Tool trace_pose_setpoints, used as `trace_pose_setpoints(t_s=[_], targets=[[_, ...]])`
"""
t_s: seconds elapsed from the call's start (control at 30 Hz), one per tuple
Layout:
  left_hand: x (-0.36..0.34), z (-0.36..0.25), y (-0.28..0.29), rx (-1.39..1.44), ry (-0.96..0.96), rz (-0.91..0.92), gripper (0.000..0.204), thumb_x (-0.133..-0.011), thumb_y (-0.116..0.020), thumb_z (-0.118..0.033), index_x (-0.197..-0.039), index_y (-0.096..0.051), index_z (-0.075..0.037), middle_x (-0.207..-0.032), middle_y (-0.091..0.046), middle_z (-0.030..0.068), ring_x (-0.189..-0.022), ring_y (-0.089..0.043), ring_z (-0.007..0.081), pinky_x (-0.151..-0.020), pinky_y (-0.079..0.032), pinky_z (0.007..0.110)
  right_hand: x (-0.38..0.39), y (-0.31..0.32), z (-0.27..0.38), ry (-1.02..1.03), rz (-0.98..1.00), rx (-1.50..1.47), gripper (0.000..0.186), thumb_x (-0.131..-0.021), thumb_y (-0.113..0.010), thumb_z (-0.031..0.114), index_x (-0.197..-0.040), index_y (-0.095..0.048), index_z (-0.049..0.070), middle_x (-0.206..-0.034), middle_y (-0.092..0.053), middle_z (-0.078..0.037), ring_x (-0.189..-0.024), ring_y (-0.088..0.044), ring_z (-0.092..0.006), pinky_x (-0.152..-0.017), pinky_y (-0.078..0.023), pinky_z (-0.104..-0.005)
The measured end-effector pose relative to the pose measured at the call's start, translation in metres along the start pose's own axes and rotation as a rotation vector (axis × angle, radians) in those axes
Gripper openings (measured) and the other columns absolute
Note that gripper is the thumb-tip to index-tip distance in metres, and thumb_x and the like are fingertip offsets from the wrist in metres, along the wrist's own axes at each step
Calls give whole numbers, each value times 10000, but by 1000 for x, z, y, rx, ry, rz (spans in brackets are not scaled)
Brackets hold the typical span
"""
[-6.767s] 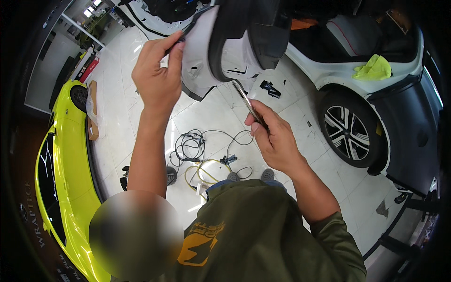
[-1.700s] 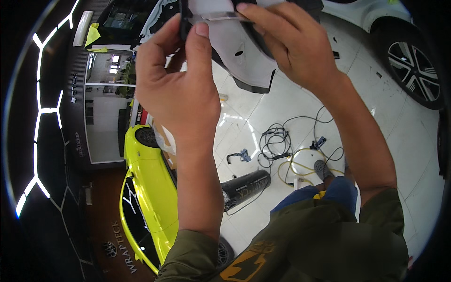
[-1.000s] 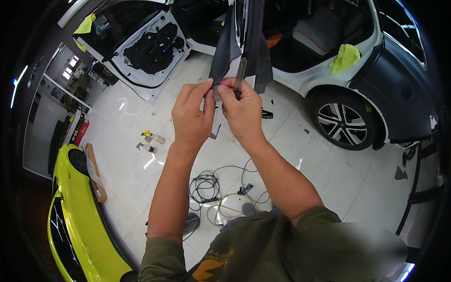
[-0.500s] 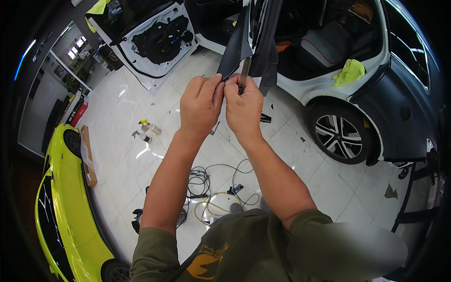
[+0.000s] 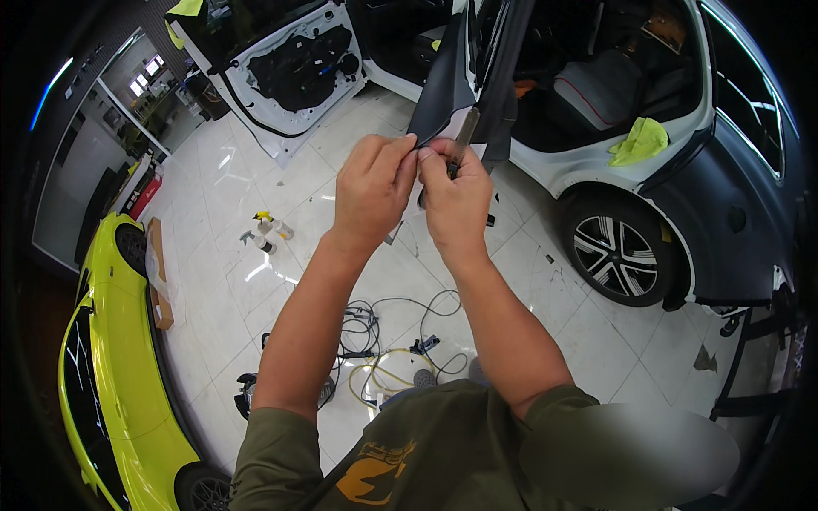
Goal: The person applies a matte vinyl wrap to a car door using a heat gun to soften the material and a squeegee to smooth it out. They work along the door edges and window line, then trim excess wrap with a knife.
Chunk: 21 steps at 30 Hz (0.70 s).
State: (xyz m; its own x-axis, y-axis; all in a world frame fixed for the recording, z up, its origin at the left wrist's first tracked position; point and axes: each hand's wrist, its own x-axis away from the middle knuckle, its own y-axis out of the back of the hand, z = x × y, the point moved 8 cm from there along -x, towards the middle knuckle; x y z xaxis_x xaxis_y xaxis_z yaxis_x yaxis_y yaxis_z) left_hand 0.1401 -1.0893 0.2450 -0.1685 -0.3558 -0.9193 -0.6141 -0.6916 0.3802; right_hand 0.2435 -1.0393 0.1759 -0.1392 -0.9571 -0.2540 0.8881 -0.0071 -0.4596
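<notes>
Both my hands are raised at the edge of an open car door (image 5: 492,64), fingertips almost touching. My left hand (image 5: 368,192) is closed in a pinch on the edge of a dark grey sheet (image 5: 438,95), which looks like film, lying along the door. Beside it, my right hand (image 5: 457,204) pinches the same edge between thumb and forefinger. That hand also keeps a slim cutter knife (image 5: 466,134) in its fingers, tilted up and to the right. A pale underside of the sheet shows near the knife. My fingers hide the exact spot being pinched.
A second door (image 5: 294,77) with its inner panel off stands open at far left. To the right are a wheel (image 5: 615,247) and a yellow cloth (image 5: 639,142). Spray bottles (image 5: 266,234) and tangled cables (image 5: 366,328) lie about the tiled floor. A lime car (image 5: 128,366) is parked left.
My hands have shifted slightly right, partly along with the whole view. The knife has tipped from nearly upright toward the right. Both hands keep their pinch.
</notes>
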Motion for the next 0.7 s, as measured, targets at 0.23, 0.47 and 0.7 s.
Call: trace_pose_setpoints(t_s=[0.23, 0.47, 0.7], targets=[[1, -1, 0, -43, -19, -6, 213, -744, -684, 45, -951, -644, 12, -798, -606, 114, -656, -596, 245, -565, -475, 308, -2, -1, 1, -28, -8, 42, 141, -848, -594, 134, -848, -593, -7, -657, -544, 13, -569, -444, -49, -525, -376, -221], [2, -4, -1, -76, -42, -24, 221, -740, -681, 51, -952, -638, 5, -780, -591, 113, -644, -580, 248, -546, -463, 315, -6, 2, 7, -38, 78, 148, 148, -848, -588, 145, -845, -594, -3, -648, -532, 17, -576, -435, -43, -519, -369, -234], [1, -3, 0, -69, -30, -14, 215, -749, -674, 49, -957, -636, 7, -767, -577, 112, -637, -574, 244, -541, -458, 316, -11, 3, 4, -90, 160, 65, 138, -864, -587, 141, -863, -605, 4, -645, -507, 40, -573, -408, -30, -499, -329, -214]])
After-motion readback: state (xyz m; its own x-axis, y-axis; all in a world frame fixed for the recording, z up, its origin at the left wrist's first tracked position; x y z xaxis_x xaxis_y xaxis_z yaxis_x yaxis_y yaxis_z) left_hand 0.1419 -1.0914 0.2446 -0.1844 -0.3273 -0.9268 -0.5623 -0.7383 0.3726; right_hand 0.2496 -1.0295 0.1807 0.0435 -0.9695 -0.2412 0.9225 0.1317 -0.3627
